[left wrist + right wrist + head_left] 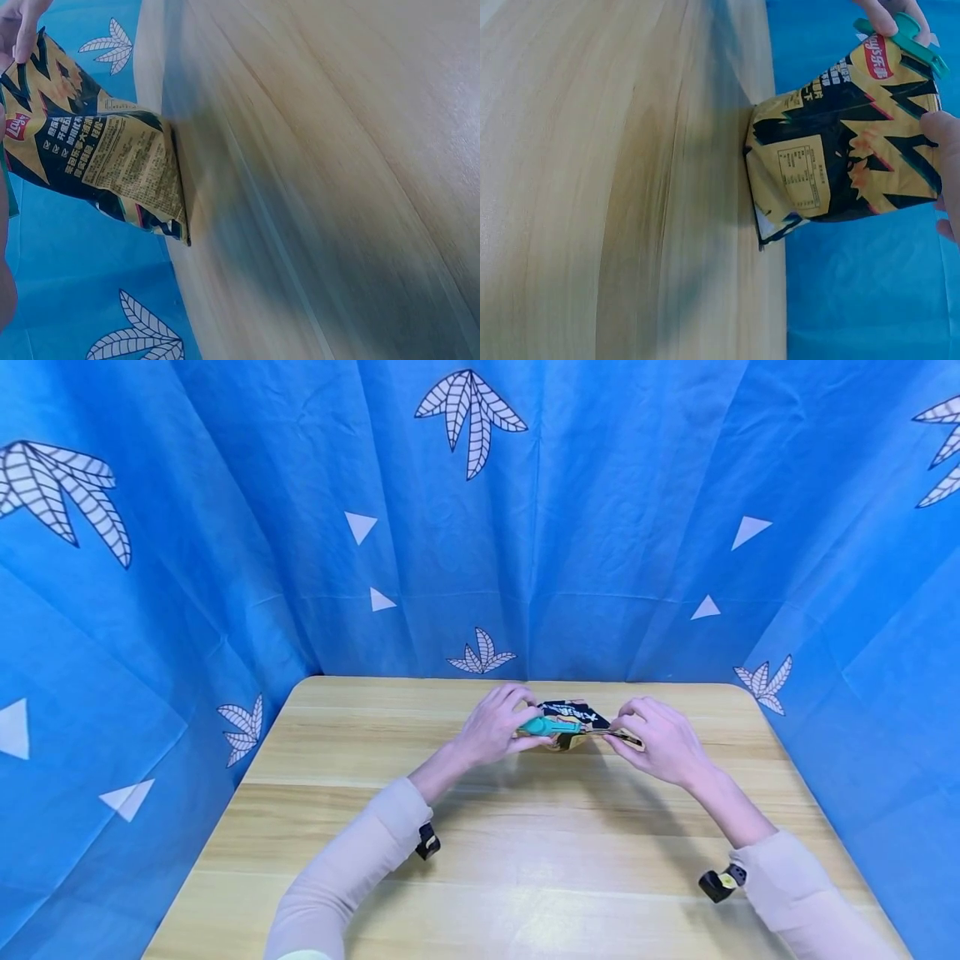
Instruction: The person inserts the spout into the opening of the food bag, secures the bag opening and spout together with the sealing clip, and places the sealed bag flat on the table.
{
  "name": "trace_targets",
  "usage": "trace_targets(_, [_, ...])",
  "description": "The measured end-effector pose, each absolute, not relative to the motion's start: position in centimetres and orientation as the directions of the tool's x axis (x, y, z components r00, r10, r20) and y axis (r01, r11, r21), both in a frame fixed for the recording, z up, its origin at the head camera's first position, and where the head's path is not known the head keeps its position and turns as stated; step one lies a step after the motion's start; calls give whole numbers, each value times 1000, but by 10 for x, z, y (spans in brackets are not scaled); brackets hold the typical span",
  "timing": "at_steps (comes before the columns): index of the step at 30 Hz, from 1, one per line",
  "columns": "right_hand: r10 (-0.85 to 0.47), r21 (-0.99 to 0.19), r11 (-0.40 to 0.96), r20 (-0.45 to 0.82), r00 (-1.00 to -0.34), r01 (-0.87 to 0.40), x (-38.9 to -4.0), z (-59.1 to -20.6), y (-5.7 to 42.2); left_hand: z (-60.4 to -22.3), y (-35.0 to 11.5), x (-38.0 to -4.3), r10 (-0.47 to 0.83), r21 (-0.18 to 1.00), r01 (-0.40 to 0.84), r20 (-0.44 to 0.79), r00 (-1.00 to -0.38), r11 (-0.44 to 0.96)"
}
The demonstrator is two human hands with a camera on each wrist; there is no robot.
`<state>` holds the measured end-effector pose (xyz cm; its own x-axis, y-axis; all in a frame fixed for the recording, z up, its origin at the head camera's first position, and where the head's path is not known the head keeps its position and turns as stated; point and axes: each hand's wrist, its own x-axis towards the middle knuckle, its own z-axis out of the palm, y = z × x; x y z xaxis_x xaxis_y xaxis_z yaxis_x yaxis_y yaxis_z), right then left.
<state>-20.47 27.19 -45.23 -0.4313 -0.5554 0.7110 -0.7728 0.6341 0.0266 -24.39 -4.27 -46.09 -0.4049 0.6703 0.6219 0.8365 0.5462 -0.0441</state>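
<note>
A black-and-gold chip bag (572, 712) stands on its base near the far edge of the table, its top pinched flat between my two hands. My left hand (497, 725) holds a green bag clip (553, 727) with fingers and thumb at the left part of the bag's top edge. At the other end of that edge, my right hand (662, 739) pinches the bag between thumb and fingers. In the right wrist view the clip (924, 52) lies across one top corner of the bag (832, 150). The left wrist view shows the bag's printed side (124, 154).
The light wooden table (525, 860) extends toward me below the hands. A blue curtain (600, 527) with white leaf prints hangs behind and on both sides. Small black cameras (427, 842) are worn at the wrists over light sleeves (360, 852).
</note>
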Motion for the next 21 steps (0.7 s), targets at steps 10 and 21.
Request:
trace_targets(10, [-549,32,644,716,-432,-765,-203,-457,276,-460,-51,-242,661,-36,836,631,-406,548])
trace_targets(21, [-545,40,646,724,-424,-763,-203,-460,273,-459,-58,-242,660,-68,839,653,-372,540])
